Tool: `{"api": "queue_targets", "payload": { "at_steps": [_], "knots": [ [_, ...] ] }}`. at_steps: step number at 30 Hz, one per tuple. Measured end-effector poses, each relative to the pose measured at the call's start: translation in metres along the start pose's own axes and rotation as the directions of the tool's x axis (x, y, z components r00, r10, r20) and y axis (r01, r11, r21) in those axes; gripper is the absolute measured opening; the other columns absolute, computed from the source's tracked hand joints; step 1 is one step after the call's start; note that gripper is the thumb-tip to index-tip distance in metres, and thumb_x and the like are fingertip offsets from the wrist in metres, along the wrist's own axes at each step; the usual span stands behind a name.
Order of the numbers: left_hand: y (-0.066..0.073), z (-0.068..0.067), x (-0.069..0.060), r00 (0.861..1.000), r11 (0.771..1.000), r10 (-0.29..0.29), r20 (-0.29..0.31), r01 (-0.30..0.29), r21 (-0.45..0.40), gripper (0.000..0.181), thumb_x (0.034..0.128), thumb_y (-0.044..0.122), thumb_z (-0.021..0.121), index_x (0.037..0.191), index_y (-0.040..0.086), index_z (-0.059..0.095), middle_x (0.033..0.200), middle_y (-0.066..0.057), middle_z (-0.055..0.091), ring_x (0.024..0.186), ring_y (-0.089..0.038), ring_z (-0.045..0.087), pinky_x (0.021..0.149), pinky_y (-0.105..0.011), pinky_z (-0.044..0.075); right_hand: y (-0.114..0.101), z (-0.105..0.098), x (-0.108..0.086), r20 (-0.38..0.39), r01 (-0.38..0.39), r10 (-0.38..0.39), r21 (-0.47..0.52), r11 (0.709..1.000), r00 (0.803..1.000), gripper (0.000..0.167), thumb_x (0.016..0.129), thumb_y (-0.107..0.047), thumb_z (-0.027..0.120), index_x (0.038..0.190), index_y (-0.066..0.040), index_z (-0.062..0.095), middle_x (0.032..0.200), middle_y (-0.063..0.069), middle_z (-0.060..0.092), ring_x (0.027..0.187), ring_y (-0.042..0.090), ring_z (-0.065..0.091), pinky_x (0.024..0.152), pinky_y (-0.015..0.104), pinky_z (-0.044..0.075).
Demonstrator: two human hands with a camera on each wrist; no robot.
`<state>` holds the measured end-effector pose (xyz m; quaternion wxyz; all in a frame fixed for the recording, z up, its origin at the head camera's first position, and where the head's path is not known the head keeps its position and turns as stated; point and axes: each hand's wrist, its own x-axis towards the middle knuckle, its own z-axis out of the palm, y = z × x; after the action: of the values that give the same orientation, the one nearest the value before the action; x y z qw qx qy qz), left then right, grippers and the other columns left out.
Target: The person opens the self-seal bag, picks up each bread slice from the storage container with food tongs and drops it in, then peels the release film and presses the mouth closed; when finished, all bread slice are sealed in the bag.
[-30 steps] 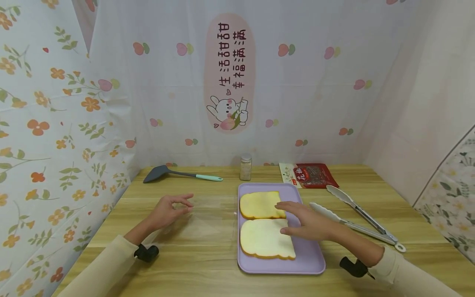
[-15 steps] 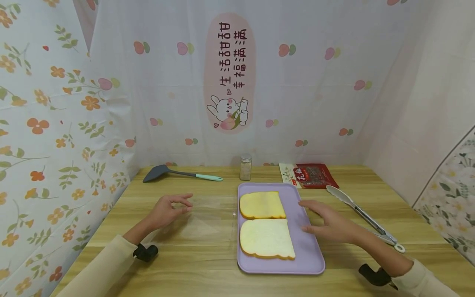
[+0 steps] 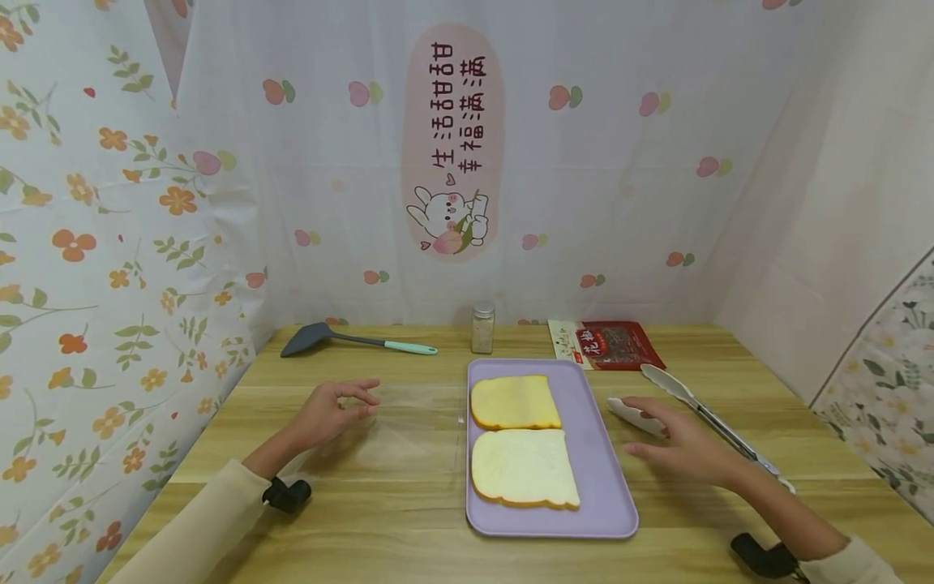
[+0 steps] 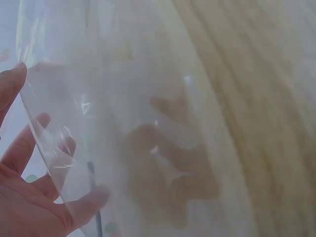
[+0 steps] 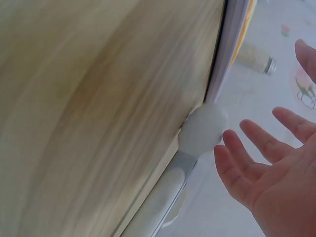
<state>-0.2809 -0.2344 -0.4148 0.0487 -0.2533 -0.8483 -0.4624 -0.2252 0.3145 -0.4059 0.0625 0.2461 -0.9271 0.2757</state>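
In the head view my left hand [image 3: 326, 415] hovers over the left of the table, fingers loosely bent and apart. A clear plastic sheet or bag [image 3: 409, 430] lies beside it; in the left wrist view several fingers show through this film [image 4: 113, 98], and whether they touch it is unclear. My right hand [image 3: 686, 444], fingers spread, is above the tongs [image 3: 730, 426], right of the lilac tray [image 3: 598, 487]. Nothing is in it; in the right wrist view the fingertips [image 5: 228, 134] are close to one tong head [image 5: 203, 129]. Two bread slices [image 3: 516, 401] [image 3: 521, 468] lie on the tray.
A spatula [image 3: 365, 338] with a mint handle lies at the back left. Behind the tray stand a small jar [image 3: 483, 328] and a flat red packet [image 3: 620, 345]. Patterned curtains [image 3: 598, 203] border the table at the back and sides.
My right hand has moved right, from over the bread and tray to above the tongs. The left hand, bread and tray have stayed in place.
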Motion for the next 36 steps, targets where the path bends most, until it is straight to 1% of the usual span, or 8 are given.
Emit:
{"api": "queue_targets", "payload": {
  "at_steps": [5,9,14,23,26,29,32,36],
  "knots": [
    [-0.003,0.001,0.0,1.0,1.0,-0.006,0.003,0.006,-0.011,0.009,0.0891,0.007,0.074,0.095,0.001,0.077,0.131,-0.025,0.06,0.126,-0.042,0.053,0.058,-0.023,0.045,0.005,-0.007,-0.007,-0.04,-0.014,0.013,-0.029,0.999,0.999,0.065,0.088,-0.031,0.077,0.14,0.0,0.05,0.137,0.019,0.055,0.116,0.044,0.057,0.081,0.056,0.052],
    [-0.004,0.002,0.0,1.0,1.0,-0.008,0.005,0.008,-0.013,0.01,0.0892,0.007,0.074,0.096,0.001,0.077,0.131,-0.025,0.06,0.125,-0.042,0.054,0.057,-0.024,0.044,0.007,-0.015,-0.011,-0.053,-0.031,0.029,-0.035,0.999,0.998,0.067,0.087,-0.03,0.078,0.14,0.001,0.049,0.138,0.022,0.054,0.119,0.048,0.054,0.084,0.061,0.05],
    [-0.004,0.001,-0.001,1.0,1.0,-0.007,0.008,0.007,-0.009,0.012,0.0898,0.009,0.073,0.097,0.001,0.077,0.133,-0.025,0.059,0.125,-0.042,0.054,0.068,-0.026,0.05,0.014,-0.022,-0.013,-0.055,-0.084,0.081,-0.059,0.995,0.995,0.073,0.086,-0.031,0.079,0.139,0.005,0.047,0.139,0.029,0.049,0.126,0.054,0.044,0.092,0.069,0.04],
    [-0.005,0.002,0.0,1.0,1.0,-0.005,0.009,0.005,-0.019,0.011,0.0895,0.01,0.074,0.097,0.004,0.078,0.133,-0.023,0.06,0.125,-0.04,0.055,0.067,-0.026,0.049,0.032,-0.028,-0.022,-0.075,-0.184,0.173,-0.171,0.968,0.982,0.092,0.077,-0.041,0.084,0.138,0.014,0.043,0.139,0.044,0.037,0.122,0.063,0.037,0.091,0.075,0.034],
    [-0.005,0.002,0.0,1.0,1.0,-0.005,0.01,0.006,-0.019,0.011,0.0895,0.01,0.074,0.097,0.003,0.078,0.133,-0.023,0.06,0.124,-0.042,0.055,0.061,-0.025,0.048,0.04,-0.029,-0.025,-0.08,-0.189,0.176,-0.195,0.962,0.981,0.095,0.075,-0.042,0.086,0.136,0.016,0.043,0.134,0.043,0.043,0.118,0.06,0.043,0.089,0.072,0.038],
    [-0.005,0.002,0.001,1.0,1.0,-0.006,0.011,0.006,-0.021,0.011,0.0895,0.01,0.074,0.097,0.003,0.078,0.133,-0.023,0.06,0.122,-0.044,0.056,0.055,-0.025,0.046,0.048,-0.031,-0.028,-0.073,-0.206,0.194,-0.21,0.956,0.978,0.094,0.072,-0.043,0.087,0.132,0.016,0.045,0.118,0.033,0.054,0.102,0.047,0.054,0.079,0.057,0.047],
    [-0.005,0.002,0.001,1.0,1.0,-0.009,0.013,0.009,-0.023,0.011,0.0897,0.01,0.073,0.097,0.003,0.078,0.133,-0.022,0.06,0.121,-0.045,0.056,0.054,-0.025,0.045,0.055,-0.032,-0.031,-0.051,-0.231,0.226,-0.201,0.952,0.973,0.088,0.073,-0.041,0.087,0.126,0.017,0.047,0.102,0.022,0.057,0.088,0.033,0.053,0.068,0.043,0.044],
    [-0.005,0.002,0.001,1.0,1.0,-0.008,0.018,0.009,-0.029,0.012,0.0901,0.01,0.073,0.098,0.002,0.077,0.134,-0.022,0.06,0.121,-0.045,0.056,0.056,-0.025,0.046,0.063,-0.034,-0.033,-0.001,-0.261,0.264,-0.156,0.953,0.965,0.081,0.075,-0.037,0.087,0.118,0.018,0.047,0.097,0.018,0.056,0.086,0.029,0.052,0.066,0.04,0.042]
  ]
}}
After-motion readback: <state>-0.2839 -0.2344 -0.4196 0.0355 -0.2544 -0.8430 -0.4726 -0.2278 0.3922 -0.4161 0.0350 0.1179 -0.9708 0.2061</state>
